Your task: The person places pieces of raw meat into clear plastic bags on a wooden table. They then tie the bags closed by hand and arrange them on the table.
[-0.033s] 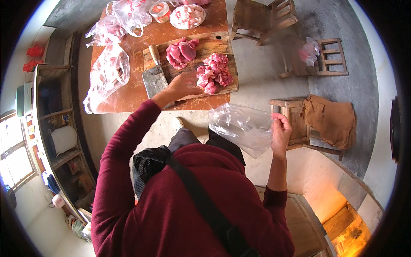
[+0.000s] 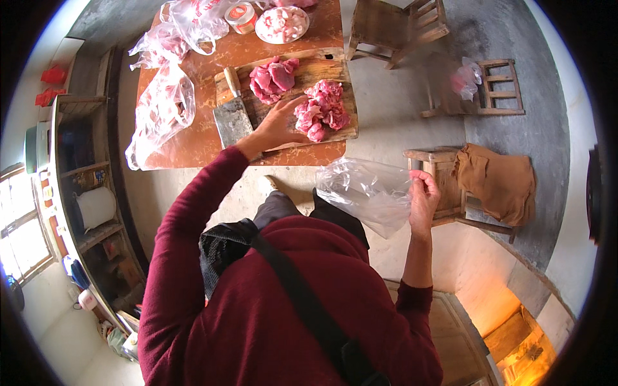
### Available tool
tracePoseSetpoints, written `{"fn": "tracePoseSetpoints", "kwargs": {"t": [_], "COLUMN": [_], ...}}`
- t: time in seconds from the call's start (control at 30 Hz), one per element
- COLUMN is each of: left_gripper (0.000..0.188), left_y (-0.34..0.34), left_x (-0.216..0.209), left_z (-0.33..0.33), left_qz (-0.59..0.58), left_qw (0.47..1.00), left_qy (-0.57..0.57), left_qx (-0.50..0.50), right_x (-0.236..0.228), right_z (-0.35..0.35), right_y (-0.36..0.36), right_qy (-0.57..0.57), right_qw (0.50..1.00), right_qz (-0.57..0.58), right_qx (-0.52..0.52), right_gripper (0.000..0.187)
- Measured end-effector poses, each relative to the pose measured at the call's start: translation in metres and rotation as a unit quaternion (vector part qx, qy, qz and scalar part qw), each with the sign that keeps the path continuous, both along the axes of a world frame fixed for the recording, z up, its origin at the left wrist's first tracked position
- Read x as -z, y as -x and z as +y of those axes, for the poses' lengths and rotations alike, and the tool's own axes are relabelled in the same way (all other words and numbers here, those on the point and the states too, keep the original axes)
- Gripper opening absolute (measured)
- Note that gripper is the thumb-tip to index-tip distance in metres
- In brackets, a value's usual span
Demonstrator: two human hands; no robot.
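Observation:
My left hand (image 2: 278, 128) reaches over the near side of a wooden cutting board (image 2: 257, 110), its fingers spread at the left edge of a pile of raw meat pieces (image 2: 322, 114). Whether the fingertips touch the meat is hard to tell. A second heap of raw meat (image 2: 273, 78) lies farther left on the board. Beside my left wrist rests a cleaver (image 2: 233, 122), its wooden handle pointing away. Off the table's near edge, my right hand (image 2: 423, 199) pinches the edge of a clear plastic bag (image 2: 364, 192), which hangs out to the left.
On the brown table (image 2: 206, 74) stand a bowl of pale chopped pieces (image 2: 282, 26) and a round tin (image 2: 241, 18). Plastic bags (image 2: 164, 116) line its left side. Wooden chairs stand to the right, one with brown cloth (image 2: 496, 183). Shelves (image 2: 90, 206) are at left.
My left hand has shifted slightly, with its fingers spread wider and lifted toward the meat pile. The right hand and the bag have barely moved.

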State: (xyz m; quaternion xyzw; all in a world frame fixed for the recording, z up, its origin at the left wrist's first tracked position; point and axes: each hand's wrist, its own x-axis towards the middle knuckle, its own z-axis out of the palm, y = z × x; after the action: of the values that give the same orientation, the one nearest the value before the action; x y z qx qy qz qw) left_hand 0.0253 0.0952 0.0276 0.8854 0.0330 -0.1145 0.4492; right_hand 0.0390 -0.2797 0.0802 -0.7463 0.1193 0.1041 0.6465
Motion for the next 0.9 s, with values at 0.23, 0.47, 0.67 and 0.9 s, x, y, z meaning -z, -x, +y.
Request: {"fn": "tracePoseSetpoints", "kwargs": {"t": [0.23, 0.47, 0.67, 0.9], "left_gripper": [0.112, 0.082, 0.063, 0.053], "left_y": [-0.038, -0.051, -0.056, -0.058], "left_x": [0.03, 0.031, 0.042, 0.049], "left_z": [-0.044, -0.05, -0.044, -0.01], "left_qz": [-0.072, -0.011, -0.057, -0.142], "left_qw": [0.952, 0.957, 0.956, 0.982], "left_qy": [-0.276, -0.281, -0.286, -0.121], "left_qx": [0.11, 0.074, 0.029, 0.019], "right_x": [0.009, 0.016, 0.014, 0.002], "right_z": [-0.003, 0.001, 0.008, 0.026], "right_y": [-0.015, -0.016, -0.018, -0.021], "right_qy": [0.001, -0.03, -0.05, -0.068], "right_qw": [0.999, 0.998, 0.996, 0.993], "right_qz": [0.024, 0.055, 0.07, 0.099], "right_qx": [-0.022, 0.005, 0.01, -0.012], "right_gripper": [0.01, 0.011, 0.011, 0.011]}}
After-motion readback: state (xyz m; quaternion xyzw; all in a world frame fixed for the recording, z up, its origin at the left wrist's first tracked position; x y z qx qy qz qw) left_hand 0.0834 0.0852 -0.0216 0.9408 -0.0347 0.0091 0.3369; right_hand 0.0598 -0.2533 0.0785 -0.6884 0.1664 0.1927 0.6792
